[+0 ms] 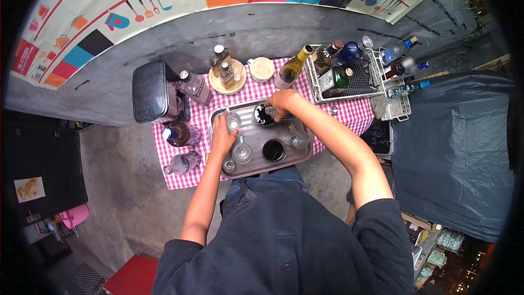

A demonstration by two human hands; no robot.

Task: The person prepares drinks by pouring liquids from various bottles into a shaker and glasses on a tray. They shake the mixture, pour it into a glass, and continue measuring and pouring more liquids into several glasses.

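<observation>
Two hands at glasses on a tray.
The dark glass (264, 115) stands at the tray's (256, 168) far side, the right hand's (280, 102) fingers bunched at its rim, their grip unclear; the left hand (222, 135) spreads around a clear glass (233, 122), grip also unclear; checked cloth (164, 158) beneath.

1 tray (255, 170) w/ 6 glass vessels (241, 152) (2 dk.-filled), 1 mug (262, 69), 1 plate (238, 88), 3 btls. (184, 163) L of tray.

Home-like kitchen corner, utensil-print banner (147, 5), checkered tablecloth (215, 98), bottles (232, 74), concrete floor (131, 202)
</observation>
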